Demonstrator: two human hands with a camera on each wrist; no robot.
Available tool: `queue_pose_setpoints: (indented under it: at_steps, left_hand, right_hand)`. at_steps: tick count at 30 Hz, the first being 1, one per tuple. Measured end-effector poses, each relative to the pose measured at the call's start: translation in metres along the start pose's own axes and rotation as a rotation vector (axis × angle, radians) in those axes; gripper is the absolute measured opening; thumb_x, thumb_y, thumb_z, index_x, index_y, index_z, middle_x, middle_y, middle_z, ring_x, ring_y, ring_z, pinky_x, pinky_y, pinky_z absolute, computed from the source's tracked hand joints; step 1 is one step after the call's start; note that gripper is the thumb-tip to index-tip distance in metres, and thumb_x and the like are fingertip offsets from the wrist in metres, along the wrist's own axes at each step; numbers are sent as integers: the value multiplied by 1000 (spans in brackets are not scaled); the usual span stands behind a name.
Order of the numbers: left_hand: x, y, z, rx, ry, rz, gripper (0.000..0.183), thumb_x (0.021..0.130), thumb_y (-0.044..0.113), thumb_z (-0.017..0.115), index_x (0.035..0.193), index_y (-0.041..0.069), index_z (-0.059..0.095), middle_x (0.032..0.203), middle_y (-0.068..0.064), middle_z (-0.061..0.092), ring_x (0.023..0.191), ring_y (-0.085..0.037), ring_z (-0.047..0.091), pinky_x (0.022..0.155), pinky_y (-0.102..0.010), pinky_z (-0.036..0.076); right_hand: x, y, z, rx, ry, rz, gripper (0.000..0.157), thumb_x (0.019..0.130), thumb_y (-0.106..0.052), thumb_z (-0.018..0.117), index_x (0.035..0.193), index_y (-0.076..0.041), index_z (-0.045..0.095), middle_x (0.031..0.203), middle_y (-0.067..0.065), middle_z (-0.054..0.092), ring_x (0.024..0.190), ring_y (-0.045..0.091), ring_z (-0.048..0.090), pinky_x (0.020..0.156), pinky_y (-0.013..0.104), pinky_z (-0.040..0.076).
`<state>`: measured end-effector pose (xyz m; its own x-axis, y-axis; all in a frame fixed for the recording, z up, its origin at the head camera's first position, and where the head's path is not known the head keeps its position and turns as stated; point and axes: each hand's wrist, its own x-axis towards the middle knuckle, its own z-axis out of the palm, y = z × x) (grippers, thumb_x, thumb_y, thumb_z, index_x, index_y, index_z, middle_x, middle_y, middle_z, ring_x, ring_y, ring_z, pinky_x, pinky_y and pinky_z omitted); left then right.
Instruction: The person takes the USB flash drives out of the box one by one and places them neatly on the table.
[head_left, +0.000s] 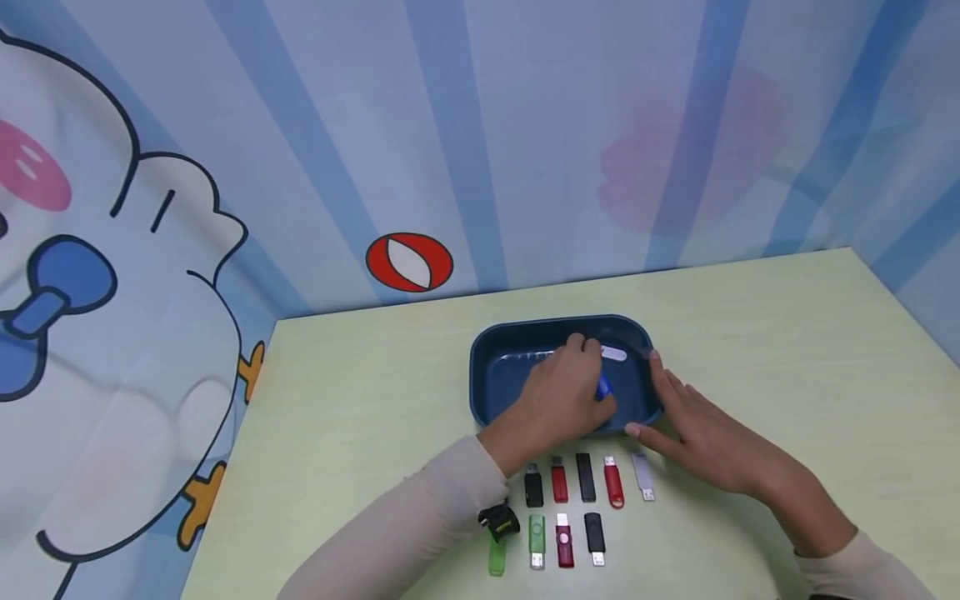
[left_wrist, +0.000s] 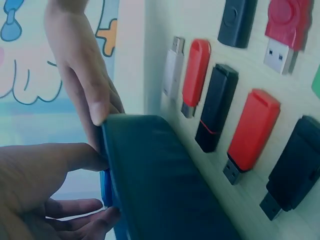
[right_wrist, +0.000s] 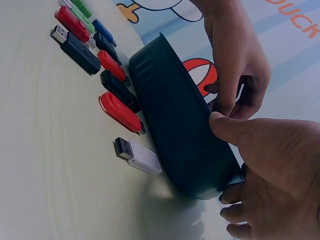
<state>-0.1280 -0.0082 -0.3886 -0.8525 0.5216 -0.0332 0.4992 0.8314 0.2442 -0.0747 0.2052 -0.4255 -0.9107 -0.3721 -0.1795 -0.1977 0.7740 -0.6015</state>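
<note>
My left hand (head_left: 562,396) reaches over the near rim into a dark blue tray (head_left: 495,329). Its thumb and fingers pinch a blue USB flash drive (head_left: 604,387), partly hidden by the hand; a sliver of the blue drive (left_wrist: 106,187) shows between thumb and fingertips in the left wrist view. Farther inside the tray lies a white drive (head_left: 613,354). At the tray's right end, my right hand (head_left: 708,437) rests against the corner, fingers along the end wall and thumb at the near rim. In the right wrist view that thumb (right_wrist: 227,127) touches the rim.
Several USB flash drives lie in two rows before the tray, among them a white one (head_left: 643,477), a red one (head_left: 613,482), a black one (head_left: 595,533) and a green one (head_left: 537,537). A blue one (right_wrist: 104,31) lies by the far row end. A patterned backdrop (head_left: 540,167) stands behind.
</note>
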Motion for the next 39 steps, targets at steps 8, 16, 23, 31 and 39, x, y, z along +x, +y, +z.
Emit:
queue_pose_setpoints:
  at_steps: [8, 16, 23, 31, 39]
  left_hand:
    - [-17, 10, -8, -19, 12, 49, 67, 96, 38, 78, 147, 1, 56, 136, -11, 63, 106, -14, 66, 85, -28, 62]
    - [-35, 15, -14, -35, -3, 81, 62, 96, 39, 78, 143, 4, 58, 129, -8, 64, 99, -10, 62, 79, -20, 60]
    - [-47, 21, -15, -33, -13, 128, 53, 95, 38, 79, 135, 8, 62, 118, -2, 64, 89, -7, 55, 70, -14, 52]
    - [-63, 25, -8, -37, -64, 144, 54, 92, 41, 83, 133, 13, 64, 121, 1, 66, 95, -5, 58, 81, -18, 56]
    - [-76, 31, 4, -18, -155, 161, 63, 90, 47, 85, 139, 14, 62, 125, 4, 66, 102, -4, 61, 91, -22, 58]
  right_hand:
    - [-2, 0, -1, -5, 3, 3, 106, 105, -60, 56, 169, -9, -11, 176, 28, 9, 158, 57, 18, 122, 72, 23]
    - [-3, 1, 0, 1, -6, 15, 107, 104, -62, 56, 170, -11, -11, 177, 26, 8, 159, 56, 18, 123, 72, 22]
    - [-5, 2, -2, 2, -2, 17, 108, 104, -61, 57, 169, -11, -12, 177, 24, 6, 159, 56, 16, 123, 72, 21]
    - [-7, 4, -2, 15, 0, 9, 107, 105, -60, 57, 169, -10, -12, 177, 24, 4, 161, 52, 16, 124, 71, 19]
    - [-8, 4, -1, 22, -3, 6, 106, 105, -60, 56, 169, -11, -13, 178, 23, 4, 161, 53, 15, 124, 72, 18]
